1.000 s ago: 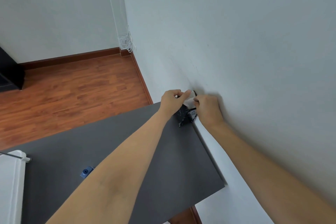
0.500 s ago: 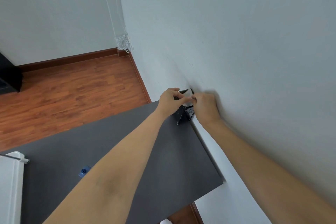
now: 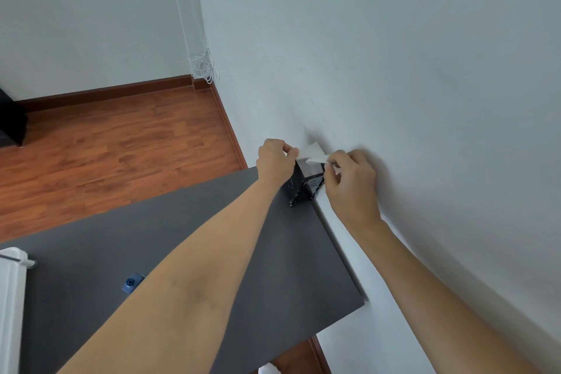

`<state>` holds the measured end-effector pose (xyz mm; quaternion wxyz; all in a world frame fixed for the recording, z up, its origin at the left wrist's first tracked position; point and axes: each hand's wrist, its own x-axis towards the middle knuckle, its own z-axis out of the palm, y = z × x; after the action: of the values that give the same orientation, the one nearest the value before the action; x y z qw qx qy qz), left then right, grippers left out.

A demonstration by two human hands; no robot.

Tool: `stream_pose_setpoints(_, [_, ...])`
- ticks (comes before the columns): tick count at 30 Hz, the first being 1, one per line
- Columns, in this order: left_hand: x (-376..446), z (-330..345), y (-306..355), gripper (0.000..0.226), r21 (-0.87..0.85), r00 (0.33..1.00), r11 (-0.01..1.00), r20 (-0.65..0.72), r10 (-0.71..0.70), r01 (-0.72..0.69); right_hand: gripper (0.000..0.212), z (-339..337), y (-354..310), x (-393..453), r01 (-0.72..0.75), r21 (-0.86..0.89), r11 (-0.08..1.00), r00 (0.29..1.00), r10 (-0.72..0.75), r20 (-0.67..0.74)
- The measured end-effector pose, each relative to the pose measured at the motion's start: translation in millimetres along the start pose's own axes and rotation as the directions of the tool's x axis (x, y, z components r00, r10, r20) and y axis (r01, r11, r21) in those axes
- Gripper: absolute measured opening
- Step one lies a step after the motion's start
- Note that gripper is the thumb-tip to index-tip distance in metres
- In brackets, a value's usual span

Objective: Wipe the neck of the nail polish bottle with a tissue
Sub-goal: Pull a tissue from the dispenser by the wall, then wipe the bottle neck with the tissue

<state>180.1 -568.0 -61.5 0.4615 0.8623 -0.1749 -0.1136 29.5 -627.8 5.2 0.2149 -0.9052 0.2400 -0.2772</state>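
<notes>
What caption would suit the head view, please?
Both hands, left hand and right hand, pull a white tissue from a black box.

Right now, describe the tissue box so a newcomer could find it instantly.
Start at the dark grey table and follow it to its far corner against the white wall. There stands the tissue box, under both hands, left and right, which pinch a white tissue above it. It is the only black, white-speckled upright box; the small blue thing lies nearer, flat on the table.
</notes>
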Motion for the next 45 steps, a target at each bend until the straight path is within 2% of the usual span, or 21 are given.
stream_pose_setpoints(3, [0,2,1,0.020,0.047,1.000,0.999,-0.009,0.015,-0.015,0.003,-13,-11,-8,-0.042,0.081,0.996,0.994,0.050,-0.099])
stream_pose_setpoints(6, [-2,0,0,0.018,0.028,0.999,0.999,0.014,0.035,-0.035,0.004,-23,-18,-13,-0.194,0.253,0.948,0.971,0.222,-0.086])
stream_pose_setpoints(8, [-9,-8,5,0.021,-0.054,0.999,0.998,0.022,0.035,-0.034,0.004,-29,-22,-14,-0.284,0.375,0.883,0.948,0.317,-0.028])
stream_pose_setpoints(11, [-30,-29,25,0.028,-0.287,0.999,0.957,0.035,-0.021,0.031,0.010,-38,-30,-17,-0.303,0.437,0.847,0.944,0.329,0.019])
stream_pose_setpoints(13, [-52,-52,40,0.036,-0.451,0.985,0.883,0.164,-0.056,0.125,0.019,-44,-36,-23,-0.307,0.465,0.831,0.948,0.310,0.071])
stream_pose_setpoints(15, [-81,-81,44,0.038,-0.535,0.945,0.825,0.326,0.003,0.182,0.021,-48,-42,-30,-0.322,0.463,0.826,0.947,0.285,0.151])
stream_pose_setpoints(17, [-112,-107,35,0.037,-0.552,0.917,0.824,0.381,0.117,0.125,0.015,-51,-50,-36,-0.326,0.443,0.835,0.941,0.242,0.237])
stream_pose_setpoints(19, [-140,-131,25,0.040,-0.549,0.925,0.835,0.335,0.177,0.039,0.021,-51,-61,-44,-0.316,0.457,0.832,0.934,0.186,0.306])
stream_pose_setpoints(24, [-188,-183,5,0.032,-0.476,0.969,0.879,0.197,0.147,-0.036,0.023,-41,-105,-65,-0.268,0.557,0.786,0.899,-0.004,0.439])
stream_pose_setpoints(26, [-203,-199,-6,0.029,-0.435,0.980,0.899,0.151,0.128,-0.050,0.024,-30,-123,-75,-0.283,0.585,0.760,0.875,-0.045,0.482])
stream_pose_setpoints(29, [-222,-221,-19,0.030,-0.415,0.995,0.909,0.067,0.076,-0.042,0.012,-16,-148,-88,-0.300,0.625,0.720,0.833,-0.121,0.540])
stream_pose_setpoints(31, [-231,-234,-29,0.031,-0.383,0.999,0.923,0.005,0.032,-0.028,0.026,-7,-162,-97,-0.308,0.635,0.708,0.805,-0.161,0.571])
stream_pose_setpoints(33, [-239,-244,-40,0.030,-0.327,0.998,0.945,-0.054,-0.009,-0.010,0.030,3,-174,-103,-0.270,0.594,0.758,0.804,-0.162,0.573])
stream_pose_setpoints(36, [-249,-254,-55,0.023,-0.210,0.990,0.978,-0.141,-0.031,0.001,0.019,19,-187,-110,-0.182,0.547,0.817,0.802,-0.198,0.564])
stream_pose_setpoints(40, [-257,-263,-77,0.008,-0.101,0.976,0.995,-0.215,-0.043,0.022,0.011,39,-196,-121,-0.098,0.519,0.849,0.762,-0.271,0.588])
stream_pose_setpoints(45, [-256,-262,-115,0.008,-0.113,0.967,0.984,-0.201,-0.158,0.137,0.003,68,-198,-133,-0.187,0.452,0.872,0.729,-0.185,0.659])
